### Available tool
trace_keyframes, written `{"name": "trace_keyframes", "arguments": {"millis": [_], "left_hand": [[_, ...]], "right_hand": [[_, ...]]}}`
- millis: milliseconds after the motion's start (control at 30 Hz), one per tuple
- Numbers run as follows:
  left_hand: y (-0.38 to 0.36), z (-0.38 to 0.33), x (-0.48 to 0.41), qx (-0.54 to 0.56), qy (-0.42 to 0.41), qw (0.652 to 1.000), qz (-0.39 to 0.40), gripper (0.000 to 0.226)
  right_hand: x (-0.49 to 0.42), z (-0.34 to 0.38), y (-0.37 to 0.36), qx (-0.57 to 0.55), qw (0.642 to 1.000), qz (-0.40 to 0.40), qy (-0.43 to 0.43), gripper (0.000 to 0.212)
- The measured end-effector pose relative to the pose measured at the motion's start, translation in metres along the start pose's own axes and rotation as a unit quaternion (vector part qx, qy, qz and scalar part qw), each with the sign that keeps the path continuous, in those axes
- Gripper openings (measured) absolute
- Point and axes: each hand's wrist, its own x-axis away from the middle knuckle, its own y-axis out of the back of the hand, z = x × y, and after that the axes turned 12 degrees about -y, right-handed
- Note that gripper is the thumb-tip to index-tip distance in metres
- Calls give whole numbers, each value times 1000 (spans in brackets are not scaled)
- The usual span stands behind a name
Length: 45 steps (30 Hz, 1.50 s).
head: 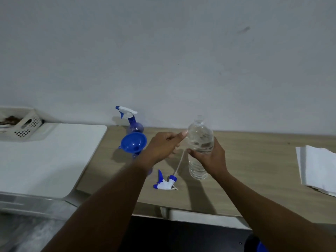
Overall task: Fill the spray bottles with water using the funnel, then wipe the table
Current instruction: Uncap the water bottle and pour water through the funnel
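From the head camera, the right hand (pixel 209 159) wraps the middle of the clear water bottle (pixel 200 148) standing on the table (pixel 254 160), likely heavy, thin-walled and squeezable, best held mid-body, while the left hand (pixel 161 144), loosely curled and empty, hovers beside the funnel (pixel 133 142) seated in the open spray bottle (pixel 135 156).

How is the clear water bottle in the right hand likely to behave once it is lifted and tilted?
The water bottle looks nearly full, so probably heavy for its size. Its thin ribbed plastic may give under the right hand. It is tall and narrow, so likely tippy if nudged, and with no cap visible it could spill.
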Motion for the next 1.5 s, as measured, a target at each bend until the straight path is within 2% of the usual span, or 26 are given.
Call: {"name": "trace_keyframes", "arguments": {"millis": [133, 233, 300, 400, 467, 533, 600, 700, 733, 867, 967, 1167, 1367, 1500], "left_hand": [[20, 34, 28, -49, 94, 987, 119, 37], [29, 64, 44, -70, 137, 979, 135, 37], [38, 89, 54, -119, 114, 982, 97, 38], [57, 122, 66, -190, 80, 978, -3, 54], [73, 135, 71, -225, 89, 969, -52, 62], [85, 141, 73, -250, 86, 961, -85, 59], [91, 146, 66, -228, 65, 966, -99, 63], [92, 153, 47, -159, 23, 983, -88, 93], [90, 157, 40, -144, 11, 986, -89, 95], [86, 161, 21, -119, -24, 990, -74, 62], [86, 162, 14, -121, -29, 992, -38, 47], [88, 175, 6, -111, -31, 993, -22, 65], [91, 175, 2, -101, -38, 994, 7, 60], [91, 174, 1, -84, -34, 996, 19, 55]], "right_hand": [[-1, 6, -7, 9, 1000, -10, 5, 67], [-2, 15, -10, 40, 999, -2, 20, 70], [-3, 22, -13, 60, 998, 5, 33, 68], [-4, 32, -17, 71, 996, 13, 44, 65], [-5, 40, -19, 71, 996, 23, 57, 69], [-6, 48, -20, 76, 993, 41, 74, 75], [-8, 57, -21, 91, 990, 65, 84, 79], [-10, 68, -22, 129, 983, 96, 91, 84], [-10, 71, -23, 145, 980, 102, 93, 85], [-11, 83, -24, 216, 961, 142, 100, 87], [-13, 91, -24, 265, 944, 169, 103, 87], [-13, 98, -27, 342, 912, 202, 109, 80], [-10, 105, -30, 394, 882, 228, 120, 80], [-9, 112, -30, 447, 858, 225, 115, 91]]}}
